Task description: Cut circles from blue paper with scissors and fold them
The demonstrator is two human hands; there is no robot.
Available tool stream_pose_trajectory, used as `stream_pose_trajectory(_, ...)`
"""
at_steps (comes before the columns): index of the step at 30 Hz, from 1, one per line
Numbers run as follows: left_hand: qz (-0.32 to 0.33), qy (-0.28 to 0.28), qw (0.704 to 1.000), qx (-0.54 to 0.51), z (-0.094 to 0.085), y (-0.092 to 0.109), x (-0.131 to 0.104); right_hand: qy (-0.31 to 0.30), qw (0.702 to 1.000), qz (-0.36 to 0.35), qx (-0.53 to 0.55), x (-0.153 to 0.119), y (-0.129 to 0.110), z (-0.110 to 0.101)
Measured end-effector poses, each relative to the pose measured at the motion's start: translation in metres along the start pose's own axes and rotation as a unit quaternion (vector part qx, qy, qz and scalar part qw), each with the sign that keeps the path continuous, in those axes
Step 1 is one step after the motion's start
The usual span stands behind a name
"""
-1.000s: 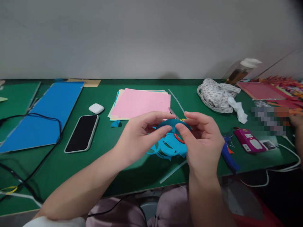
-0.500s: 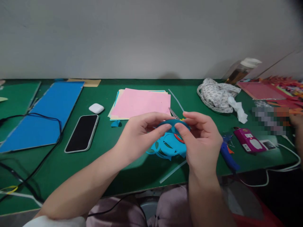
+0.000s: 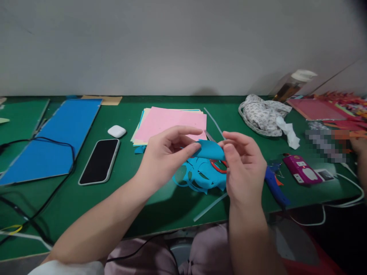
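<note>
A piece of bright blue paper [image 3: 211,150], bent into a shallow curve, is held up between my two hands. My left hand [image 3: 164,156] has its thumb at the paper's left end, with the index finger stretched out above. My right hand [image 3: 245,164] pinches the right end between thumb and fingers. Beneath the hands lie several looping blue paper scraps [image 3: 202,177]. Red-handled scissors [image 3: 218,167] rest on the scraps, partly hidden by the paper and my right hand. Behind the hands is a stack of coloured paper with a pink sheet [image 3: 174,124] on top.
Translucent sticks [image 3: 210,208] lie in front of and behind the scraps. Left are a phone [image 3: 99,162], a white case [image 3: 117,131], a blue board [image 3: 57,141] and cables. Right are a blue-handled tool [image 3: 276,189], a magenta device [image 3: 302,170], a cloth bundle [image 3: 262,116] and another person's hand [image 3: 359,149].
The blue paper has turned so that its brighter, curved face shows. My left thumb has drawn back to its left end, and the left index finger has straightened and lifted.
</note>
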State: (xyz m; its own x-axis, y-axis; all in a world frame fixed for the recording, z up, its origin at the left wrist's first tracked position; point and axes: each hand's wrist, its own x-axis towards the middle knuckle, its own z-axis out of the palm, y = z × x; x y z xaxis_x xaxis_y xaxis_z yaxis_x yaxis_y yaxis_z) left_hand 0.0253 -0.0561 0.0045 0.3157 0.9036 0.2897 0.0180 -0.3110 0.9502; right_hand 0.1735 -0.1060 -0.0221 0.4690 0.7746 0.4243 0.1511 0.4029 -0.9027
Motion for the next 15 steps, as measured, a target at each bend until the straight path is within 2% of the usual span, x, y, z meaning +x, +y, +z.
stream_pose_trajectory(4, 0.011, 0.008, 1.000, 0.009, -0.0013, 0.0016, 0.0004, -0.016, 0.999, 0.027, 0.031, 0.0040, -0.0001, -0.0053)
stream_pose_trajectory(7, 0.028, 0.011, 0.999, 0.023, -0.0015, 0.0033, -0.0012, -0.037, 0.999, 0.031, 0.005, 0.0033, -0.0034, -0.0059)
stream_pose_trajectory(15, 0.046, 0.022, 0.997, 0.056, 0.0003, 0.0041, -0.0041, -0.006, 0.997, -0.012, -0.075, -0.0023, -0.0082, -0.0020)
